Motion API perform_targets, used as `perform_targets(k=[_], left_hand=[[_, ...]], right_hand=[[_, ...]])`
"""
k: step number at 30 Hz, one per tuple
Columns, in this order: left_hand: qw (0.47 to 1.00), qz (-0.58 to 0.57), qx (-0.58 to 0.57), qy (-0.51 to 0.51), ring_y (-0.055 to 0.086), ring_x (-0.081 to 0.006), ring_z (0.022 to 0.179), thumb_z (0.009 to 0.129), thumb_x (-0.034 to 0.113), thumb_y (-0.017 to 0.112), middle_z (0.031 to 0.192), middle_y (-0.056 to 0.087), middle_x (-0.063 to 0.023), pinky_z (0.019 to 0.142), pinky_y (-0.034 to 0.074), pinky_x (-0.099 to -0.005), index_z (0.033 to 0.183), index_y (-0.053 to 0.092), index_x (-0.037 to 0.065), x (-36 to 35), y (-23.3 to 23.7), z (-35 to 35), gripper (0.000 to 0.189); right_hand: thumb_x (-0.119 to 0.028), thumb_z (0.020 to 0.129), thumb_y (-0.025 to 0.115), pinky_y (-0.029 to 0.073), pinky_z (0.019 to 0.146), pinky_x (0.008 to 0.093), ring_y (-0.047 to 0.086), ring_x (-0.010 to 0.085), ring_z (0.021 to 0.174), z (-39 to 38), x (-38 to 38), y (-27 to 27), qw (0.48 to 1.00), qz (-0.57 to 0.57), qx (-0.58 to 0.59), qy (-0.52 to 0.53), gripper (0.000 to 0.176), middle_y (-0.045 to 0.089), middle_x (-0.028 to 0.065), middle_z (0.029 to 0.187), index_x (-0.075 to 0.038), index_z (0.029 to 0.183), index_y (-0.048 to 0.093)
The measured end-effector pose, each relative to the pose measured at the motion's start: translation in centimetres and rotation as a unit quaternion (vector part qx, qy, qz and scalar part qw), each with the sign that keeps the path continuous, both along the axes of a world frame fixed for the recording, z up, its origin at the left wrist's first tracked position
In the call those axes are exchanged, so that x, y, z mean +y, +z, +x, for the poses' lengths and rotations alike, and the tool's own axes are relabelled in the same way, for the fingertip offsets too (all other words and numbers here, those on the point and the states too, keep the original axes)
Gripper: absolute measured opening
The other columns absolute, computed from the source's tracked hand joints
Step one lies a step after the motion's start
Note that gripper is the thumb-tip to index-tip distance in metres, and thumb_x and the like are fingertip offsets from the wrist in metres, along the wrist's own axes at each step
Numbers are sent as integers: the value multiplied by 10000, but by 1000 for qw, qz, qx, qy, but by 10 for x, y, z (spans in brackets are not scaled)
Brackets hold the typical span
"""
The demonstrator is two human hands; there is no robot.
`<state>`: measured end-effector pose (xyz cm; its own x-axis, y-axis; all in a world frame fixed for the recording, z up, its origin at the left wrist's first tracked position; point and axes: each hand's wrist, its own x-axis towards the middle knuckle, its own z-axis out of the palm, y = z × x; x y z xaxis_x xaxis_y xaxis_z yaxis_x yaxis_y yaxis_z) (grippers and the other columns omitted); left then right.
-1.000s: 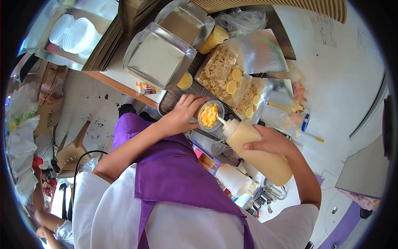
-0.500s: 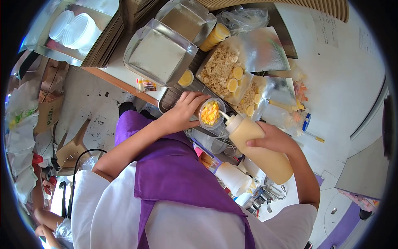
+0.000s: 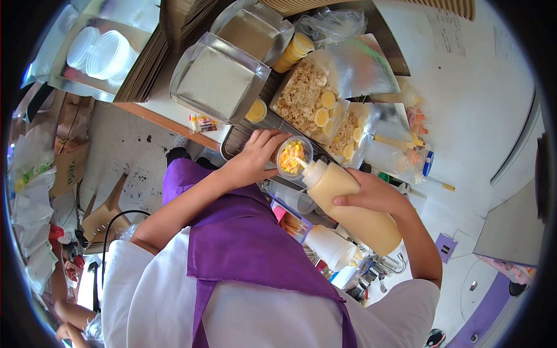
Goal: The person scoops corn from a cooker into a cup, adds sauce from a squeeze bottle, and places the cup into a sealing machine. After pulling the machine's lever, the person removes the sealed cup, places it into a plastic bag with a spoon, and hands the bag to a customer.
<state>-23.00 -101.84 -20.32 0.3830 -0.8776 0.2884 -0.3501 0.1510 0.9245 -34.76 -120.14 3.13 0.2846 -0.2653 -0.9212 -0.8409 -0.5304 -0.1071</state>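
Note:
My left hand is closed around the side of a small clear plastic cup. Yellow and orange bits, like corn kernels and shreds, fill the cup. In my right hand is a large squeeze bottle of pale cream-coloured sauce, tilted with its nozzle down and to the left. The nozzle tip is over the cup's opening, right at the filling. Just beyond the cup, a foil-lined tray of rice carries several small yellow-topped cups.
Foil-lined boxes are stacked at the back left of the counter. A lone yellow sauce cup stands beside them. White round containers sit in a metal tray at upper left. Below the bottle are a white tub and metal utensils.
The squeeze bottle has moved left with my right hand, bringing its nozzle further over the cup. My left hand keeps its hold on the cup. The view has shifted slightly.

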Motion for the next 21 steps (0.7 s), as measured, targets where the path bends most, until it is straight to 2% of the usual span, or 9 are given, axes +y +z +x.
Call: perform_targets(k=[5,7,11,16,21], left_hand=[[999,22,27,-27,394,-360,1240,670,63,786,1328,424,-172,1076,358,-419,1440,352,55,2,3,4,884],[998,31,45,-39,388,-365,1249,675,58,782,1334,419,-177,1088,341,-426,1451,336,61,3,6,5,895],[996,37,51,-65,382,-371,1259,716,-22,673,1348,413,-181,1109,301,-430,1460,325,61,4,7,8,826],[997,37,0,-72,384,-357,1278,719,-102,521,1350,417,-182,1118,289,-418,1455,327,47,10,5,20,776],[992,45,18,-118,379,-368,1282,716,-101,478,1333,423,-188,1116,287,-416,1443,352,50,11,1,29,754]], right_hand=[[-479,729,781,506,854,355,666,256,973,-25,8,-11,998,-6,-65,-11,759,666,161,1110,-48,1291,507],[-490,727,782,505,861,357,665,257,973,-43,21,-18,991,-13,-119,-60,775,667,159,1100,-47,1298,499],[-467,727,797,502,879,358,656,252,1005,-93,44,-55,970,-51,-202,-121,785,659,154,1108,-37,1303,483],[-391,717,845,484,932,364,621,248,1076,-119,86,-103,908,-78,-334,-240,768,627,149,1161,-34,1289,476],[-341,712,860,463,966,361,582,240,1146,-126,117,-144,823,-101,-450,-331,777,598,141,1212,-43,1305,458]])
